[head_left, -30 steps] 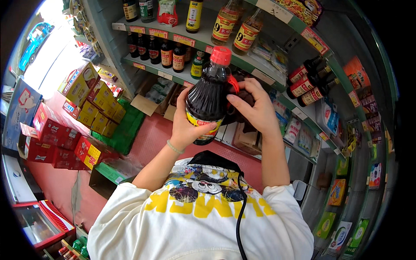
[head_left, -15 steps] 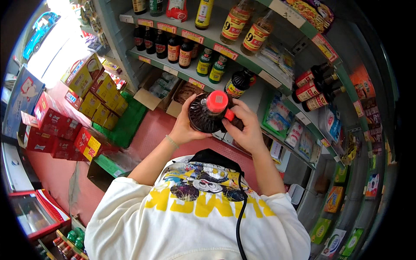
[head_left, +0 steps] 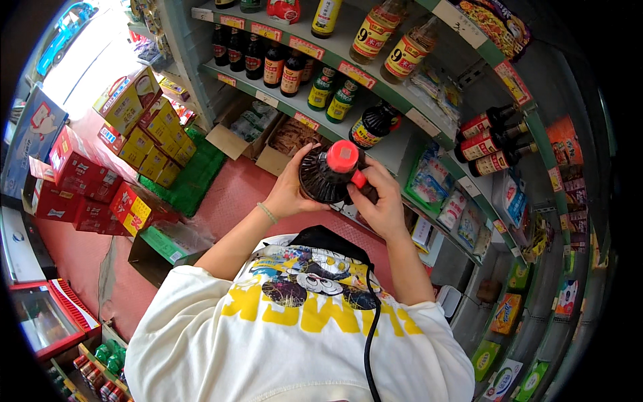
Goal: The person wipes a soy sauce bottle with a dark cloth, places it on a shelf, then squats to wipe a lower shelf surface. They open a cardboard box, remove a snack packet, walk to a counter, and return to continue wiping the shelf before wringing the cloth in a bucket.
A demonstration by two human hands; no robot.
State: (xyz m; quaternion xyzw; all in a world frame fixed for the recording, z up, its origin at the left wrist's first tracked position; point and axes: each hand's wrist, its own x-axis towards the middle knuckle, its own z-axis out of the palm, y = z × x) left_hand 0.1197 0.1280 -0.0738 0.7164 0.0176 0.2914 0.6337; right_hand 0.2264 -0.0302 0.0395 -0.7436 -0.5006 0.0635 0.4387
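Note:
In front of my chest I hold a big dark sauce bottle (head_left: 318,181) with a red cap, seen from above. My left hand (head_left: 291,189) wraps around its ribbed side, the thumb low and the fingertips near the top. My right hand (head_left: 380,202) is closed at the opposite side, thumb and fingers at the handle by a small red piece under the cap. The bottle's label and base are hidden from this angle. A similar dark bottle (head_left: 372,127) with a yellow label stands on the low shelf just beyond my right hand.
Shelves (head_left: 402,100) hold several sauce bottles (head_left: 272,65) ahead and wrap around to the right, with packets and three lying bottles. Open cartons (head_left: 234,137) sit below. Stacked yellow boxes (head_left: 144,144) and red boxes (head_left: 87,181) stand left, around a green mat (head_left: 194,181).
Shelves and bottles ahead have shifted slightly right in the view. The held bottle has moved a little right, and both hands keep their hold.

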